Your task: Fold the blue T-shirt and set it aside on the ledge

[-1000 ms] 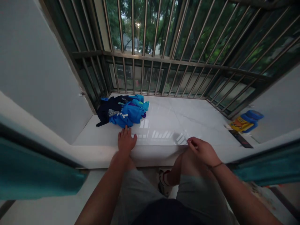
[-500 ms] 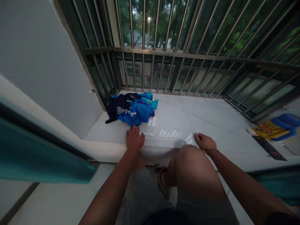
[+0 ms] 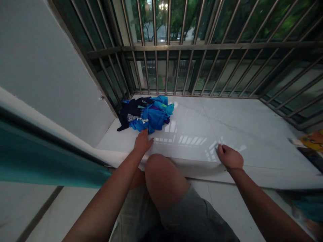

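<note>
A heap of crumpled clothes [image 3: 155,117], blue, dark navy and some purple, lies in the left corner of a glossy white window sill [image 3: 194,127]. At its near edge my left hand [image 3: 142,142] rests with fingers stretched forward, the tips at the blue cloth; whether they press on it I cannot tell. It holds nothing that I can see. Farther right, my right hand [image 3: 230,156] is curled into a fist and leans on the sill near its front edge, away from the clothes. Nothing shows in that fist.
Metal window bars [image 3: 176,48] stand along the back of the sill. A teal curtain [image 3: 50,161] hangs at left beside a pale wall [image 3: 58,74]. My bent knee [image 3: 164,174] is against the front edge. A yellow item [image 3: 314,139] lies at far right.
My view has shifted, and the yellow item has slid toward the right edge. My raised knee has moved left. The left hand stays by the clothes; the right stays a fist on the sill.
</note>
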{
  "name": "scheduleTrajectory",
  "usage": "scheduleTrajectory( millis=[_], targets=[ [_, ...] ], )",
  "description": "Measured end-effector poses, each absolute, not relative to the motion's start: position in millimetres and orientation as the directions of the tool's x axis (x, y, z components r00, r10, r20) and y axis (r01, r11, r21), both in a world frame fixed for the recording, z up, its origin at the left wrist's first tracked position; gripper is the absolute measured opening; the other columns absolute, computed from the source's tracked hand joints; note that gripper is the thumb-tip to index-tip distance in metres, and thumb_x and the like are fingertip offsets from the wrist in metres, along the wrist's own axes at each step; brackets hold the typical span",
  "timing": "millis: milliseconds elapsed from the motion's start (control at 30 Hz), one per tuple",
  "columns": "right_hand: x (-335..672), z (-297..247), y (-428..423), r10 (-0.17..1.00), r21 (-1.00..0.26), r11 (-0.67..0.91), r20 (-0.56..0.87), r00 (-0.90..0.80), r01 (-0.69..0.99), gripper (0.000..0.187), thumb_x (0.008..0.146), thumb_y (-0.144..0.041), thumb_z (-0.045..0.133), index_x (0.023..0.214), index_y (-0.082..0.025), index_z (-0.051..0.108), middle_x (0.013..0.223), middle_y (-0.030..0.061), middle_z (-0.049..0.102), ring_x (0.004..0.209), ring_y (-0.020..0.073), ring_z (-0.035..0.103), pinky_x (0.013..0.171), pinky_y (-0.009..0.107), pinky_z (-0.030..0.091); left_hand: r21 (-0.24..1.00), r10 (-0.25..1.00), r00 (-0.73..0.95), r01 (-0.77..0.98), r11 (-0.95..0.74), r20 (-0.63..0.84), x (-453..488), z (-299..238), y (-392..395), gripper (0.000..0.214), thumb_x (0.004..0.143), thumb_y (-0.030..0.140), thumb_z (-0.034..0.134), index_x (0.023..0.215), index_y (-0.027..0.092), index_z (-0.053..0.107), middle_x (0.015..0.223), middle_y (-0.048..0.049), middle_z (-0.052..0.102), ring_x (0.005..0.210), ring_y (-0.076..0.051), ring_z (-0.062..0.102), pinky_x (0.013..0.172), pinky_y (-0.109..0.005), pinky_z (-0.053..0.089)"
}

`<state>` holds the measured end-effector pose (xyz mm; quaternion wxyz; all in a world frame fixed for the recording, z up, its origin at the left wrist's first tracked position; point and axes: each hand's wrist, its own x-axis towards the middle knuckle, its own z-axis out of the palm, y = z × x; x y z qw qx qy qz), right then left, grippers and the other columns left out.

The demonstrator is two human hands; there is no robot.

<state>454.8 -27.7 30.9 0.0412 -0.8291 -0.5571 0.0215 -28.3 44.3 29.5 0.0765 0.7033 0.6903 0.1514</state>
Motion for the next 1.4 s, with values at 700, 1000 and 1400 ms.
scheduleTrajectory(
  millis=[700,1000,1400],
  targets=[
    [467.1,14.8,-32.8,0.975,-0.279,-0.047,0.195,0.104,0.959,0.045,0.112,-0.049,0.049,0.083,-0.023,0.071,0.08,0.0086,0.075,0.069,0.0209,0.067,0.061,0.031,0.043,0.587,0.769,-0.214,0.772,-0.244,0.602,11.4,23.5,45.9,0.015,0.107,0.033,0.062,0.113,0.02,0.068,0.129,-0.0168,0.075,0.124,-0.032,0.071,0.113,-0.051,0.057],
    [351.7,20.8,-11.6,0.865,-0.627,0.5,0.33,-0.378,0.598,0.074,0.109,-0.029,0.063,0.178,-0.031,0.038,0.187,0.0156,0.032,0.161,0.0305,0.054,0.125,0.049,0.056,0.424,0.672,0.532,0.523,-0.74,0.515,147.9,91.1,-58.0,0.016,0.108,0.017,0.06,0.121,0.022,0.068,0.112,-0.0043,0.084,0.117,-0.022,0.078,0.137,-0.053,0.04],
    [328.0,27.2,-3.0,0.865,-0.774,0.46,0.278,-0.419,0.436,0.024,0.1,-0.015,0.064,0.118,-0.025,0.076,0.13,0.0124,0.077,0.119,0.0274,0.074,0.107,0.043,0.061,0.405,0.661,0.679,0.533,-0.743,0.318,99.3,104.6,-122.6,0.047,0.091,0.016,0.075,0.114,0.056,0.082,0.083,0.002,0.08,0.091,-0.029,0.082,0.067,-0.038,0.066]
  ],
)
